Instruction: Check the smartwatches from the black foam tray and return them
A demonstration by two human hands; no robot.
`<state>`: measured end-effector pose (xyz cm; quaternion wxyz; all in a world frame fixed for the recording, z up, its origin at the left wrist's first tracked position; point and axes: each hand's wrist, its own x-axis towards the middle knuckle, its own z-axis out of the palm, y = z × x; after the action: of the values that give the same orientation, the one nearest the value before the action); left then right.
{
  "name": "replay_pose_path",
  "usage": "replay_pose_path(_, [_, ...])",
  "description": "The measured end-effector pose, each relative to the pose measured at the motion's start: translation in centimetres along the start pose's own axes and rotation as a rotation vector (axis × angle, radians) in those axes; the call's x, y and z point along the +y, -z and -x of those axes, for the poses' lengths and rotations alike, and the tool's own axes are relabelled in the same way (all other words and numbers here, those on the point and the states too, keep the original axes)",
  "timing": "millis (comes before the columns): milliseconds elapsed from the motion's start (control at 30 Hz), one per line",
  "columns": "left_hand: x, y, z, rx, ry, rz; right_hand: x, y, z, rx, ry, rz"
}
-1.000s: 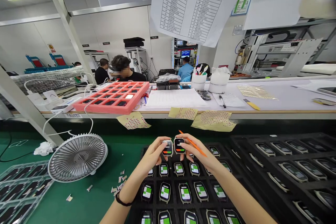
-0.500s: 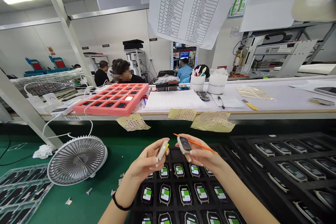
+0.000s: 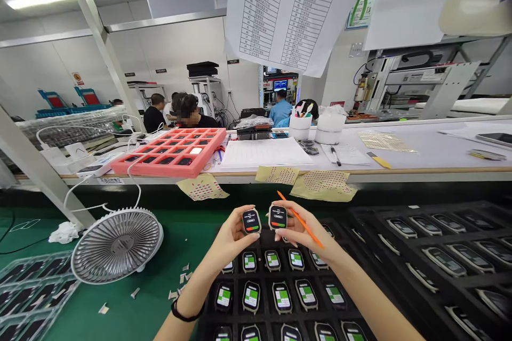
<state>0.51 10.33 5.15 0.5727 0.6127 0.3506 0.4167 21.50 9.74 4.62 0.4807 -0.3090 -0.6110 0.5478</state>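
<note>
1. Two watch bodies are up side by side. The left hand [image 3: 234, 234] pinches the left watch body [image 3: 251, 221] by its edges, thumb on the near side and fingers behind.
2. The right hand [image 3: 298, 232] is clamped on the right watch body [image 3: 277, 217] the same way. An orange stick [image 3: 301, 220] lies slantwise across its fingers, upper tip poking up past the watch.
3. The hands are close together and the two bodies almost meet. Both faces are lit and turned to the camera, each with a coloured bar low on a dark display. The wording is too small to read.
4. Straight below the hands is a black tray [image 3: 262, 278], its pockets filled with watches [image 3: 250, 295] showing green-and-white screens.
5. Off to the right of the right hand, a second black tray [image 3: 460, 206] holds watches with dim screens. Left of the left hand, a small fan [image 3: 117, 245] sits on the green mat [image 3: 176, 234], with paper scraps [image 3: 180, 279] between fan and tray.
6. My read on doing this well:
   - Stay on the rims, with fingertips off the glass.
   - Hold both faces at one tilt so they compare at a glance.
   - Mind the stick near the right display.
   - Stay low over the tray in case a body slips.
</note>
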Motion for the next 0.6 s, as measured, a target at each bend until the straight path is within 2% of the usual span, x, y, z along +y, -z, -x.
replay_pose_path(167, [-0.6,0.1,-0.4,0.039,-0.018,-0.075,0.6,-0.1,-0.3,-0.019,0.008,0.073])
replay_pose_path(400, [-1.3,0.3,-1.0,0.079,-0.056,-0.092,0.7,-0.4,-0.3,-0.04,0.014,0.062])
replay_pose_path(600, [-1.3,0.2,-0.9,0.069,0.01,-0.072,0.9,-0.3,-0.5,-0.014,0.004,0.067])
